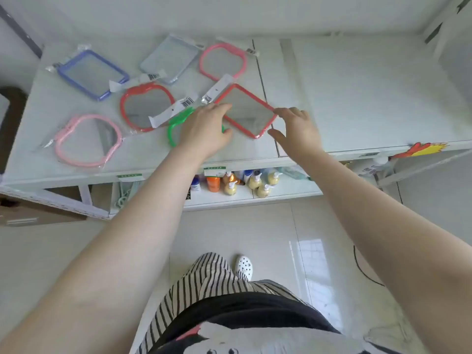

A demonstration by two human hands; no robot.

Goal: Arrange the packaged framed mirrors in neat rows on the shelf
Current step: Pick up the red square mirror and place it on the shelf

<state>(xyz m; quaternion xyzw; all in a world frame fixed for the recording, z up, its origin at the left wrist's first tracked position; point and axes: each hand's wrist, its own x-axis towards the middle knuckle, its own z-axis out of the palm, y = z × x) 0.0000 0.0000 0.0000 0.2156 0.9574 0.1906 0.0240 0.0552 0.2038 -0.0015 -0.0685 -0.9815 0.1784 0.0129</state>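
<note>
No wording legible anywhere. Barcodes show on the white header cards (187, 101) of the packaged mirrors, digits too blurred to read. Green-and-white price tags (214, 170) on the shelf edge (255, 162) carry print too small to make out; the bottle labels (213, 183) below are equally unreadable.

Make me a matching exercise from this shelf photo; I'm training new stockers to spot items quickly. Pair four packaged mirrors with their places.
Column 1
1. purple rectangular framed mirror
2. red rectangular framed mirror
3. green framed mirror
4. pale blue rectangular framed mirror

Column 2
A. partly hidden under the left hand
B. back row, far left
C. between both hands, turned like a diamond
D. back row, middle

Pairs: 1-B, 2-C, 3-A, 4-D
</note>
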